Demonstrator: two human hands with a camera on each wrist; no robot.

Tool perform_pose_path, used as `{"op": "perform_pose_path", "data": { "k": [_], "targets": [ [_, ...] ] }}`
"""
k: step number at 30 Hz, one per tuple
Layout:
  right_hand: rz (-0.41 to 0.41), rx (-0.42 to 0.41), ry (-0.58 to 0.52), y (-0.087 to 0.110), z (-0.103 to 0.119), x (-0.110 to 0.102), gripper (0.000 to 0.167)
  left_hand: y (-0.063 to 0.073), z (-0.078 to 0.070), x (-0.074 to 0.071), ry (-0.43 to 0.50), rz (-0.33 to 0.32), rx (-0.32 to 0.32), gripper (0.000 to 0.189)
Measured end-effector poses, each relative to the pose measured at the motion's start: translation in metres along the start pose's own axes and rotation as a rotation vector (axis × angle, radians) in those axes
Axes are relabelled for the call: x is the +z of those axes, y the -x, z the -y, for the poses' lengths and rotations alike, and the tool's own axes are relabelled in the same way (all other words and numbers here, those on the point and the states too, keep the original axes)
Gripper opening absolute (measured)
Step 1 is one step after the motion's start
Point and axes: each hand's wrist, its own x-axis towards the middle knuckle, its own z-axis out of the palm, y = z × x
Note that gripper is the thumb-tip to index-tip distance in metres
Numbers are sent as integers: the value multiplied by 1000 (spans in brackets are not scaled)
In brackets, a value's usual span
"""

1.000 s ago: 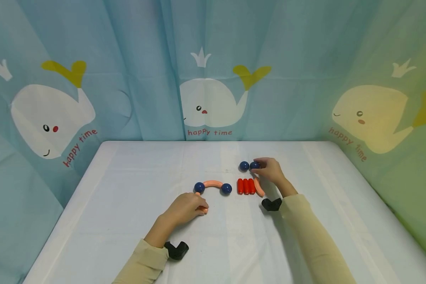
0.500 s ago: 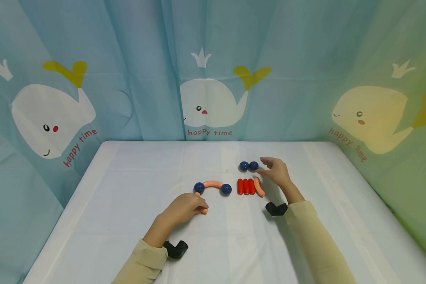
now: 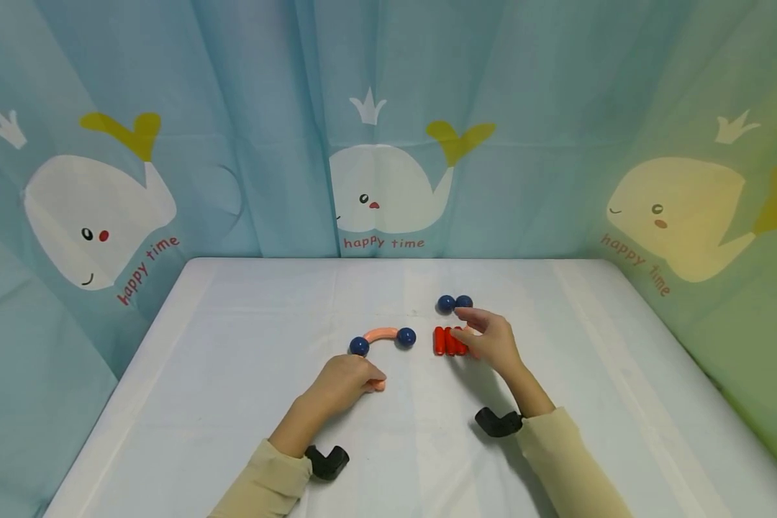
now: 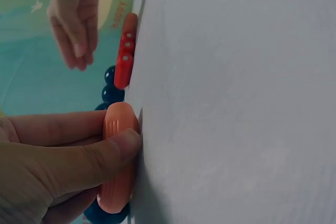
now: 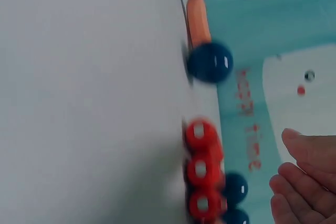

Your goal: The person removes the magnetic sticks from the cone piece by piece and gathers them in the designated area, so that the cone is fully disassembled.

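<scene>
My left hand point(image 3: 348, 381) pinches a curved orange rod point(image 4: 119, 171) between thumb and fingers, low over the table. At the rod's far end is a blue ball point(image 3: 359, 346); another curved orange rod point(image 3: 383, 333) runs from it to a second blue ball point(image 3: 406, 337). To the right, my right hand point(image 3: 494, 344) hovers with thumb and fingers apart, holding nothing. Beneath it lie three red rods point(image 3: 439, 341) side by side and a loose curved orange rod point(image 3: 475, 353), mostly hidden by the hand. Just behind them sit two blue balls point(image 3: 446, 304).
A white cloth covers the table point(image 3: 246, 324). Behind and beside it hangs a blue-green curtain point(image 3: 272, 144) with whale prints. Black wrist mounts point(image 3: 328, 462) stick out beneath both wrists.
My right hand has left the right-hand blue ball and come nearer, over the red rods. The joined balls and rods at my left hand have turned slightly, their right ball shifting back and left.
</scene>
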Motion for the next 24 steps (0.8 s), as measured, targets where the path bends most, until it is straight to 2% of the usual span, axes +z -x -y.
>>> {"op": "perform_pose_path", "data": {
  "k": [3,5,7,10,12,14,16,19,22,24],
  "targets": [
    [24,-27,-3,6,6,10,39,-1,-2,2,-40,-26,-9,20],
    [37,-46,-11,9,8,17,39,-2,-3,2,-48,-18,-16,23],
    [43,-70,-33,12,10,23,39,-2,-3,2,-28,5,-17,24],
    [58,-117,-61,16,15,32,37,-1,1,0,45,28,-31,9],
    [81,-143,-103,19,20,37,36,1,5,-3,122,28,-64,13],
    [112,-169,-120,23,29,42,34,3,11,-4,204,4,-124,30],
    [150,-183,-144,27,40,46,33,5,17,-3,282,-25,-188,33],
    [209,-197,-150,32,54,51,32,8,23,-2,352,-47,-276,42],
    [256,-204,-147,35,62,56,32,10,27,0,385,-52,-311,48],
    [281,-219,-144,37,65,60,31,11,30,1,384,-57,-304,45]
  ]
}}
